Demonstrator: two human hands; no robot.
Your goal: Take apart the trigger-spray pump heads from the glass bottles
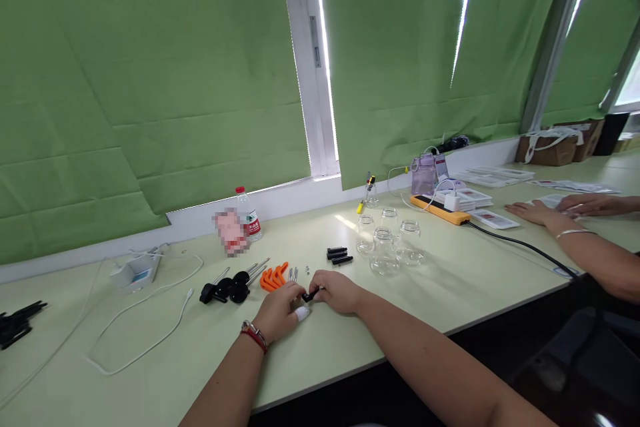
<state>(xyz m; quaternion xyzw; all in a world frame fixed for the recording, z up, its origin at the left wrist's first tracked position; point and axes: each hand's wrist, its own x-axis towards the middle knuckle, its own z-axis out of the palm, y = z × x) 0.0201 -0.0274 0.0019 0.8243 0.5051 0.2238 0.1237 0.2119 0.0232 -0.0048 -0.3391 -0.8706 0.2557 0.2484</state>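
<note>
Near the front of the table, my left hand (278,313) and my right hand (336,291) meet, fingers closed on a small black part (311,295) between them. Its exact kind is mostly hidden by the fingers. A white cover wraps the tip of my left thumb. Just beyond the hands lie several orange plastic pieces (274,277), metal pins (293,274) and tiny metal bits (307,270). Left of these are black round caps with metal rods (240,287). Black ridged pieces (340,256) rest beyond my right hand, beside several clear glass jars (385,253).
A water bottle (253,217) stands at the wall. White cable (145,368) and a white device (137,272) lie left, black items (20,323) at far left. An orange power strip (443,210) trails a black cord. Another person's hands (537,212) work at right.
</note>
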